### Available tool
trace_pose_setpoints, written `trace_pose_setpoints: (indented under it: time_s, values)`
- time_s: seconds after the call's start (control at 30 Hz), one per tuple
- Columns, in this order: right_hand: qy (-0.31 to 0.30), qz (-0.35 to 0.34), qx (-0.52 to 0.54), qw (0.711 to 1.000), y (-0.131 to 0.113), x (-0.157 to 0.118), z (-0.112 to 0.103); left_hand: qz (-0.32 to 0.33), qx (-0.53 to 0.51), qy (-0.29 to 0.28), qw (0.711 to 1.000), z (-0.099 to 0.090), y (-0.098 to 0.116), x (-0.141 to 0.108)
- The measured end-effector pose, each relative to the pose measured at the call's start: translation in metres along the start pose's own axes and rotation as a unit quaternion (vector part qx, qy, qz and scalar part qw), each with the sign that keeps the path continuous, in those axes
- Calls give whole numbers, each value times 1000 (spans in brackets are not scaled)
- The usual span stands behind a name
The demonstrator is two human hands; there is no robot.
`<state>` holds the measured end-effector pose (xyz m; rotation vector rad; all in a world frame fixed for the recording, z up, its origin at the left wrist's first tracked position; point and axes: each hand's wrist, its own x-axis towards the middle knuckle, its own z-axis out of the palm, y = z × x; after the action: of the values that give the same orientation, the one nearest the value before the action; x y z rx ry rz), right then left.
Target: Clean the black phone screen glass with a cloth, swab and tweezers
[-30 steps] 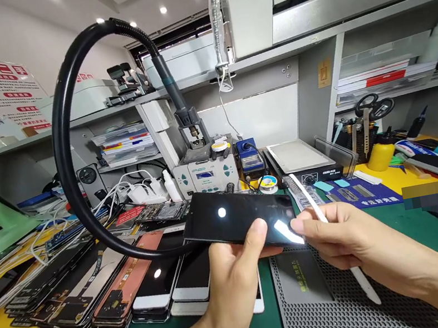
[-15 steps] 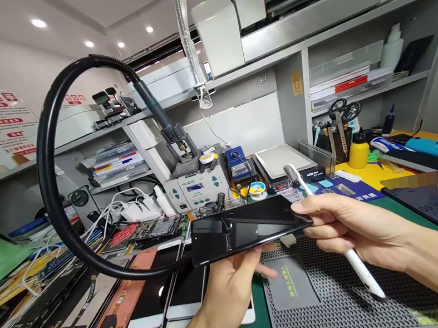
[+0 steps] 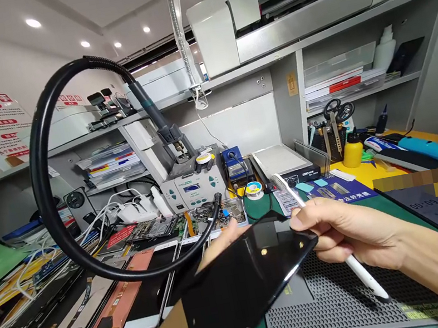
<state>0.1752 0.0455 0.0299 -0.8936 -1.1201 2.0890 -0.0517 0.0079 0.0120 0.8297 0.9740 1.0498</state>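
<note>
A glossy black smartphone [image 3: 248,283] is tilted over the bench, and its near end hangs low toward me. My right hand [image 3: 345,229] pinches its far right corner between thumb and fingers. The same hand also grips a white-handled brush [image 3: 366,276], whose bristle end points up and away past the thumb. Behind the phone lies my left hand [image 3: 226,238], blurred and mostly covered by it; only some fingers and the forearm show. Whether those fingers touch the phone's back cannot be made out. Below is a grey perforated mat [image 3: 341,306].
Stacks of phone screens [image 3: 142,307] line the left side. A thick black hose [image 3: 41,189] loops in front of the hot-air station [image 3: 193,185]. Farther back are a solder spool [image 3: 255,190], a flat heating plate [image 3: 282,161] and a yellow bottle [image 3: 352,151]. A dark tablet-like screen [image 3: 435,216] lies right.
The phone has turned from nearly level to steeply tilted, its left end swinging down toward me. My left hand has gone from beneath it to behind its far edge. My right hand keeps its grip.
</note>
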Motion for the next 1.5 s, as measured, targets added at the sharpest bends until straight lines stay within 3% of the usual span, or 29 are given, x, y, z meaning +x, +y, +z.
trace_pose_setpoints:
  time_s: [0.13, 0.2, 0.3, 0.5, 0.57, 0.67, 0.73, 0.83, 1.07, 1.33, 1.5]
  values:
    - [-28, 32, -57, 997, 3, 0, 2, -124, -59, -193, 972, 2, 6, -9]
    - [-36, 34, -82, 995, 5, 0, 4, -171, -55, -244, 953, 1, 5, -15]
    - [-30, 16, -118, 992, 4, 1, 6, -170, -27, -224, 959, 0, 1, -18]
    - [72, -119, -212, 967, 3, 2, 1, -64, -61, -144, 986, 4, 3, -18]
    - [97, -124, -286, 945, 6, 1, 1, -48, -65, -136, 987, 5, 3, -20]
    - [142, -133, -416, 888, 11, 0, 7, -37, -51, -123, 990, 4, 2, -22]
    - [145, -135, -456, 868, 14, 0, 12, -35, -45, -111, 992, 4, 2, -22]
    - [122, -143, -477, 859, 16, 1, 16, -28, -50, -103, 993, 5, 2, -23]
    - [116, -204, -564, 792, 16, 4, 6, -7, -54, -80, 995, 3, -1, -21]
    - [157, -198, -487, 836, 8, 4, -4, 20, -72, -54, 996, 5, 4, -20]
    - [130, -211, -448, 859, 12, 2, 7, 5, -60, -58, 996, 6, 3, -21]
